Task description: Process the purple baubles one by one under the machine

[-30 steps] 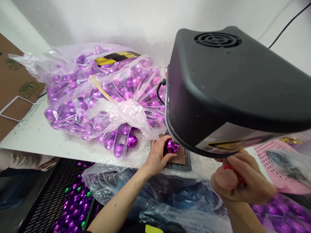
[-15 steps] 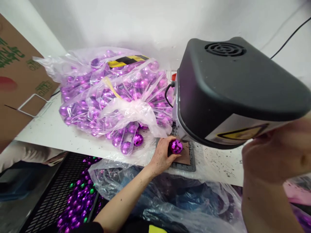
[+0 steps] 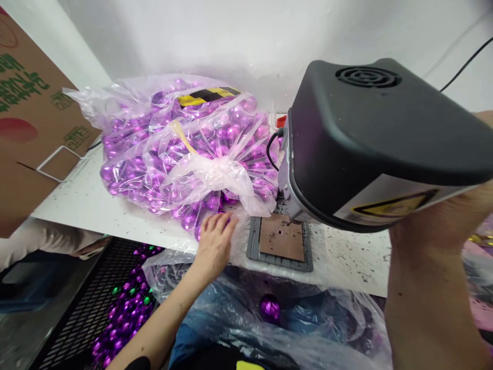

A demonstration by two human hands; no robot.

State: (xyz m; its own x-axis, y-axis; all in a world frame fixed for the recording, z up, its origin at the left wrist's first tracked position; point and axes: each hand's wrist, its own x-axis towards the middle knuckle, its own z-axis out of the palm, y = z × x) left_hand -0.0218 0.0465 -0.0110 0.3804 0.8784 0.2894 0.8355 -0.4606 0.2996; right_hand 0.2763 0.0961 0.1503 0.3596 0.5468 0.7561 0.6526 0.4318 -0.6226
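Note:
My left hand (image 3: 215, 244) reaches over purple shiny balls (image 3: 190, 222) at the front of a clear plastic bag. Its fingers are apart and bent down over a ball they partly cover; no firm grip shows. My right hand (image 3: 427, 231) is by the underside of a black machine housing (image 3: 377, 128), its fingers hidden behind it. Below the housing, a brown square plate (image 3: 285, 239) with a small hole lies on a grey base (image 3: 253, 246). One purple ball (image 3: 269, 309) is over the clear plastic sheet (image 3: 323, 329) in front of the table edge.
A large tied bag of purple balls (image 3: 154, 169) fills the table's left. Beyond it stands a cardboard box (image 3: 34, 133). A black mesh crate (image 3: 73, 303) with purple and green balls is below. Dark shavings dot the white table (image 3: 358, 252). Another person's sleeve (image 3: 46, 239) shows at left.
My left hand has let go of the ball on the brown plate and moved left to the balls by the bag. A purple ball now shows over the plastic sheet below the table edge.

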